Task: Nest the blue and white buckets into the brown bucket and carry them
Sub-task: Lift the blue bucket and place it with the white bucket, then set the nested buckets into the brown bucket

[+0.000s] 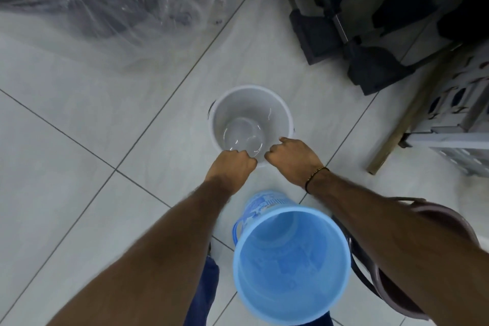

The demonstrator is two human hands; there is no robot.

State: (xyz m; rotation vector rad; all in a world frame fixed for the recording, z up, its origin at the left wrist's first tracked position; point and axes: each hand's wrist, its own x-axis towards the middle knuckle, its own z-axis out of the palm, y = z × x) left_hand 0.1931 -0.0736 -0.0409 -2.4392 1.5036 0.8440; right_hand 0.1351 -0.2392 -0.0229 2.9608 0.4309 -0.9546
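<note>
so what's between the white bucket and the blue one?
Head view: only the person's forearms over bare floor tile separate the white bucket from the blue bucket.

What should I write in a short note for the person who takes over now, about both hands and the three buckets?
Left hand and right hand: both closed on the near rim of the white bucket, which stands upright on the tiled floor.
Blue bucket: upright, nearer the person, empty.
Brown bucket: at right, partly hidden by the right forearm.
Done: nothing nested yet.
Left: nest blue and white into brown, then carry.

No legible text, only blurred print on the blue bucket (267, 205).
</note>
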